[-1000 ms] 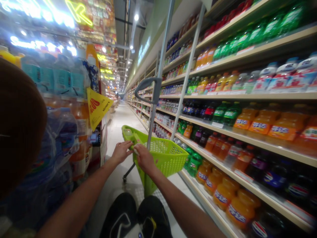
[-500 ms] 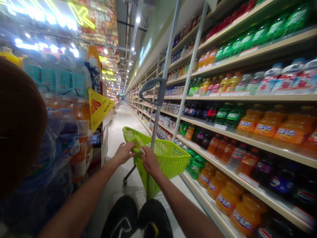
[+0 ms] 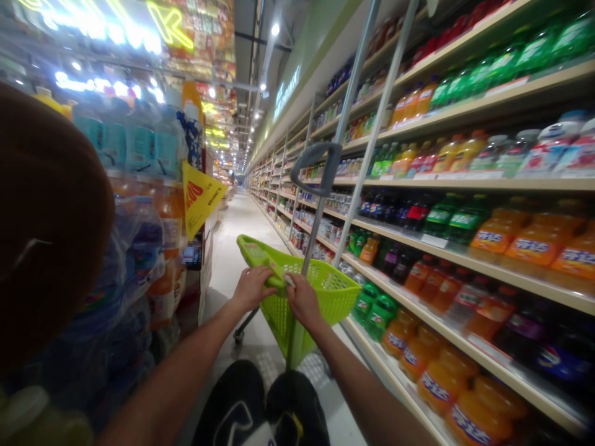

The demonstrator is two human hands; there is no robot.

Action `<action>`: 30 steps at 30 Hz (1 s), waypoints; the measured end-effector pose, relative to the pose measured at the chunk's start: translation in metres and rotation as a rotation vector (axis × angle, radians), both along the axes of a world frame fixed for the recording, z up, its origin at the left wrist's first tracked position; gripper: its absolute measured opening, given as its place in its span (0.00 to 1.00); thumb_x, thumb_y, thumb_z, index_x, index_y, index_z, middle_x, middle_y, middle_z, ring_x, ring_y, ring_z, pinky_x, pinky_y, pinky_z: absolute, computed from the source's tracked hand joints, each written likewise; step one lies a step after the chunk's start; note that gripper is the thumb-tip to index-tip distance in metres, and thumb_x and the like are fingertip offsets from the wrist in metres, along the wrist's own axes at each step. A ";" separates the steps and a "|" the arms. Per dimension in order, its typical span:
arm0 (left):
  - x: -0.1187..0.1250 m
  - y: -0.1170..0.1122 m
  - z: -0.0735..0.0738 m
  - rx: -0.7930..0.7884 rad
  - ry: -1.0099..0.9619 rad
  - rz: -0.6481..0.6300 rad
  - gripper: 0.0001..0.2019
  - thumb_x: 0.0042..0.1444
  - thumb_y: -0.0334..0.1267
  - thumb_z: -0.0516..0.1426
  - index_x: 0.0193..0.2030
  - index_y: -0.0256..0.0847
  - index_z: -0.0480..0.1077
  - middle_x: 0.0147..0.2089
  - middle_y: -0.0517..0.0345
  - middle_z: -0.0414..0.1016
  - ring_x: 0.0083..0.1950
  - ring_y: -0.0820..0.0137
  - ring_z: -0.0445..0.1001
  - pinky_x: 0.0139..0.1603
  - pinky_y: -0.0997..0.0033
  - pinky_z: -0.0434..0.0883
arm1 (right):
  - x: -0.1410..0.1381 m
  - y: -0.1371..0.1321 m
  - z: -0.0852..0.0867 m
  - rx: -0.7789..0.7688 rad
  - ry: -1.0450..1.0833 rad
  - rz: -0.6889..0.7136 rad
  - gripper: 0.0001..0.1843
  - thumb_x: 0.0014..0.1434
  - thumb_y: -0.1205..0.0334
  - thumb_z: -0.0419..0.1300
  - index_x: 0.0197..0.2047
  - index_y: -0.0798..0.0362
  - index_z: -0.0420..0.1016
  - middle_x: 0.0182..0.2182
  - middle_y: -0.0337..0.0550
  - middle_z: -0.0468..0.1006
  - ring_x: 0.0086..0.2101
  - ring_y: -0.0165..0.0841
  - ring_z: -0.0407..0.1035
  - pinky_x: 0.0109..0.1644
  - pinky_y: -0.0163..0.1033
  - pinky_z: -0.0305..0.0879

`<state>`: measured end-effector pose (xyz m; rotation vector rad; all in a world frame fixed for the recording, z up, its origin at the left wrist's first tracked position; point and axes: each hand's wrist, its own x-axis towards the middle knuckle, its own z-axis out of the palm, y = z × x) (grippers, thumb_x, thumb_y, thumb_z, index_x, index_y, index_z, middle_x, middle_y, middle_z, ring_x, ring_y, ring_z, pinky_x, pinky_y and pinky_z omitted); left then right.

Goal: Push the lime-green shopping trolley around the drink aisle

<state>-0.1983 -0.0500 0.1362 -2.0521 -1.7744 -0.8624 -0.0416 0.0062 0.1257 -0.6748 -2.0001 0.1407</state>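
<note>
A lime green shopping basket (image 3: 325, 297) on wheels stands tilted on the aisle floor in front of me. My left hand (image 3: 251, 288) curls over its near rim on the left. My right hand (image 3: 303, 300) is closed on the same rim, just beside the foot of the basket's long grey pull handle (image 3: 320, 173), which rises toward the shelves. The basket looks empty as far as I can see. Below the hands lies something black with white markings (image 3: 260, 409).
Shelves of soda bottles (image 3: 465, 248), orange, green and dark, run along the right of the aisle. On the left stand stacked shrink-wrapped bottle packs (image 3: 139, 204) with a yellow price flag (image 3: 199, 195). A dark brown rounded shape (image 3: 46, 223) fills the left edge. The pale floor (image 3: 242, 217) runs far ahead.
The view has shifted so the basket and both hands sit further right and slightly lower in the picture. Both hands stay on the basket's rim.
</note>
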 end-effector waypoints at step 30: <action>0.040 0.017 0.005 -0.013 0.065 0.164 0.16 0.56 0.49 0.50 0.48 0.47 0.66 0.58 0.52 0.65 0.59 0.60 0.60 0.53 0.50 0.57 | 0.028 -0.004 0.001 0.162 -0.074 -0.139 0.22 0.49 0.73 0.48 0.48 0.58 0.69 0.45 0.53 0.72 0.48 0.40 0.64 0.55 0.49 0.60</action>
